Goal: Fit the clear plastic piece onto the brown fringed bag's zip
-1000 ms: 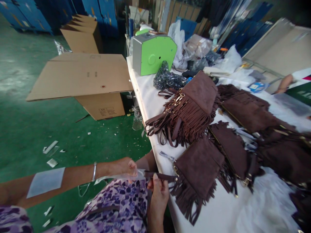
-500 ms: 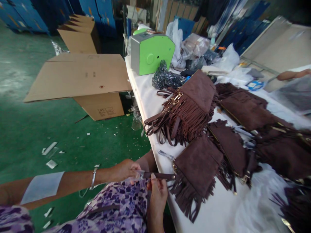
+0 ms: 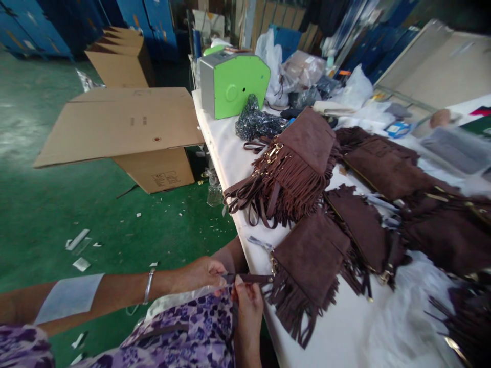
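My left hand (image 3: 199, 273) and my right hand (image 3: 247, 301) both pinch the thin brown strap (image 3: 249, 278) of a brown suede fringed bag (image 3: 310, 266) lying at the near edge of the white table (image 3: 230, 148). The left hand grips the strap's free end, and a strip of clear plastic wrap (image 3: 180, 301) hangs from there onto my purple patterned lap. The right hand holds the strap a little nearer the bag. A silver bangle and a white patch sit on my left forearm.
Several more brown fringed bags (image 3: 295, 168) are piled across the table. A green and grey machine (image 3: 232, 84) stands at the far end beside plastic bags. An open cardboard box (image 3: 126, 128) rests on the green floor to the left. Another person's hand (image 3: 439, 117) shows at far right.
My left hand has slid right along the strap toward my right hand, and the clear plastic has dropped onto my lap. The person at right drew back.
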### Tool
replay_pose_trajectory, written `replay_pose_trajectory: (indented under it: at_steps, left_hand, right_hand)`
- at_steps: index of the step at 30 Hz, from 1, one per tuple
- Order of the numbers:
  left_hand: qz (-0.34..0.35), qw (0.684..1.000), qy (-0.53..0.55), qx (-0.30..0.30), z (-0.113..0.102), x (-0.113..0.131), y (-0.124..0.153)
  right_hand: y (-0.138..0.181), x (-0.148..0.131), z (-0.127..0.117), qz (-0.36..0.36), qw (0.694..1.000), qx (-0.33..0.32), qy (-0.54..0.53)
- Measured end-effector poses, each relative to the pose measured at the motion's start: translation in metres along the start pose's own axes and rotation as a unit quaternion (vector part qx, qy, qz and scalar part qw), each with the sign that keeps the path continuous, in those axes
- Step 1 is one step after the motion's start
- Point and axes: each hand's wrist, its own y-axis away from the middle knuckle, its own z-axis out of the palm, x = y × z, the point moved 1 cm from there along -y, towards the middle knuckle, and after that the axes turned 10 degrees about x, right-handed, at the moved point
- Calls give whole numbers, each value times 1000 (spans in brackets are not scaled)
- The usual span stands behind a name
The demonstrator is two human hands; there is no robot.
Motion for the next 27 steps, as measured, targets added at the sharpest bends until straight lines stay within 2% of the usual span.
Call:
replay_pose_trajectory:
  at_steps: [7,9,13,15,17,19,22,27]
  left_hand:
    - [-11,999,43,-17,13,1,-15]
    - [-16,998,57,-15,15,-1,-17]
    - [-33,998,62,4,16,-2,-19]
    - [-30,998,57,-3,19,-1,-21]
    - [-26,998,53,-21,24,2,-23]
    - [-27,998,43,-28,27,6,-24]
    - [-47,999,12,4,25,9,-20]
    - [-79,994,-47,52,3,9,-5]
  right_hand:
    - [1,4,-7,16,998,-53,21]
    - [1,4,-14,27,999,-21,-5]
    - [0,3,-21,61,989,93,-100]
    - [-1,2,-17,58,984,136,-104]
    - [-1,2,-9,45,986,147,-69]
    - [-1,1,0,22,992,125,-21]
    - [0,4,9,-27,996,79,37]
    - [1,4,3,-26,993,0,114]
